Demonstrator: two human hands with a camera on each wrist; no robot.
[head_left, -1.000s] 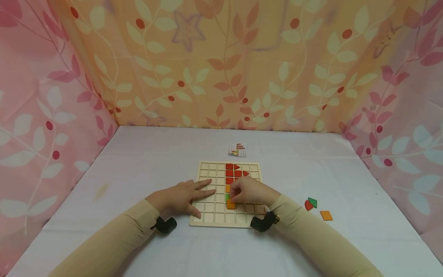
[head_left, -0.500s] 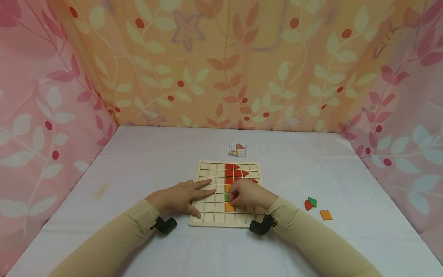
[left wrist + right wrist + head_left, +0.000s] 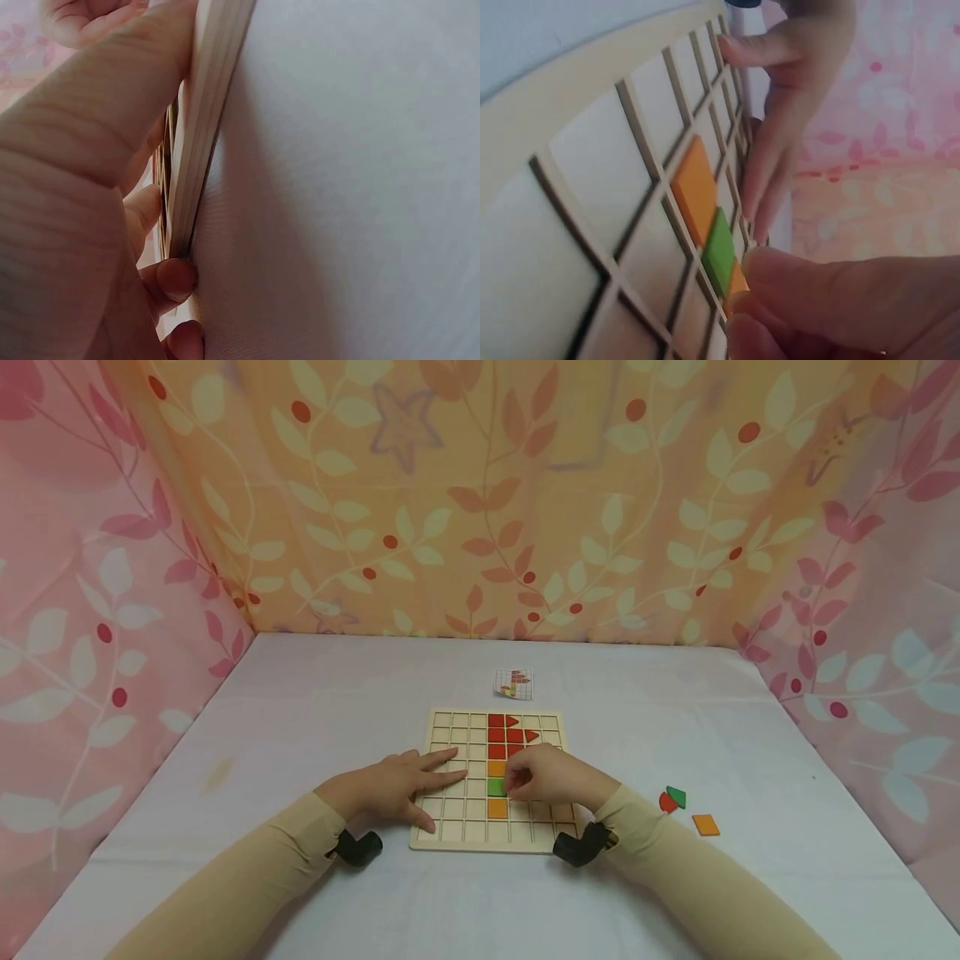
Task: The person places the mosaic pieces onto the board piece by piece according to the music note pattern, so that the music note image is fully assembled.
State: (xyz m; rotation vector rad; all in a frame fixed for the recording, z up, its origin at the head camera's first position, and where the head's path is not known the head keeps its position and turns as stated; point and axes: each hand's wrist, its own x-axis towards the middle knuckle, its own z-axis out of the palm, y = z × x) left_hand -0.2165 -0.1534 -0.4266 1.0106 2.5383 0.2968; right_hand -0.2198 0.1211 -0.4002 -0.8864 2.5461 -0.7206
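Note:
A wooden grid board (image 3: pixel 454 833) lies in the middle of the table. My left hand (image 3: pixel 386 787) rests on its left side with fingers spread; in the left wrist view the thumb (image 3: pixel 127 90) lies along the board's edge. My right hand (image 3: pixel 551 775) hovers over the board's centre, fingers curled, tips beside the green square tile (image 3: pixel 496 787). No piece shows between those fingertips in the right wrist view. One orange square tile (image 3: pixel 497 809) sits in the grid nearer me, another orange tile (image 3: pixel 496 768) beyond the green. Red tiles (image 3: pixel 497 736) fill cells farther up, partly hidden by the hand.
Loose on the table at the right lie a green piece (image 3: pixel 677 796), a red rounded piece (image 3: pixel 667 803) touching it, and an orange square (image 3: pixel 706 825). Behind the board lies a small printed pattern card (image 3: pixel 513 684). Floral cloth (image 3: pixel 480 502) walls the table's back and sides.
The orange tile nearest me, tilted under the right fingers, settled into its cell. My right hand then drew slightly right, uncovering more of the green tile. My left hand stayed put.

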